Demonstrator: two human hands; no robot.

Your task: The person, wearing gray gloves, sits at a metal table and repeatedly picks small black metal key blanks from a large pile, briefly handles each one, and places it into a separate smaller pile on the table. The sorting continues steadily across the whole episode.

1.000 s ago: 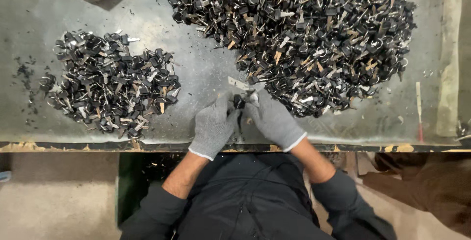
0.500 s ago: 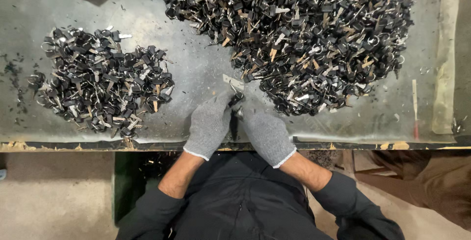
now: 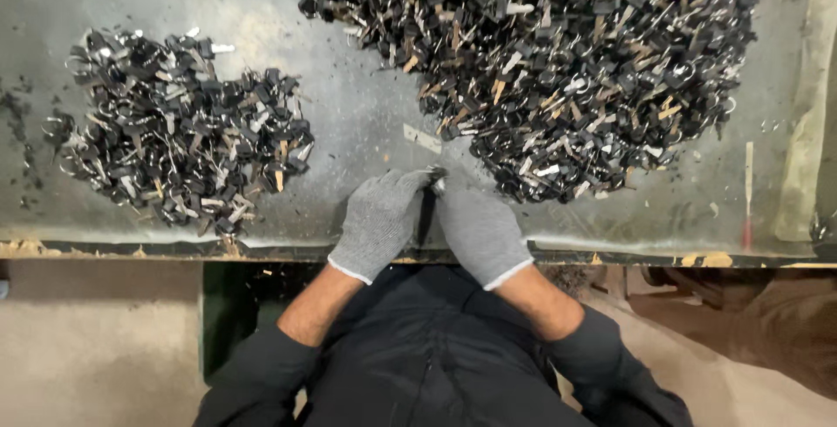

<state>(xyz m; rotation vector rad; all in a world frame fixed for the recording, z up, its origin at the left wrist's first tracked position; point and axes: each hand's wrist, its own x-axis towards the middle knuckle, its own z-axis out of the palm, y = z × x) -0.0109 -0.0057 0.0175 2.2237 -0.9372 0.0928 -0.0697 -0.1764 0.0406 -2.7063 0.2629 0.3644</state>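
Smaller heap of dark pieces [image 3: 179, 135] at left part of grey metal bench [image 3: 349, 122], near front edge. Left hand [image 3: 381, 220], grey knit glove, closed around a small dark piece [image 3: 427, 209] at front edge, centre. Right hand [image 3: 479, 228], gloved, pinched on same piece, fingertips touching. Piece likely light, stiff, hard-edged; best taken by its two ends. Larger heap [image 3: 558, 61] toward far right corner. Thin red-tipped stick [image 3: 747, 196] near right edge. Piece mostly hidden by gloves; shape unclear. Far side cropped.
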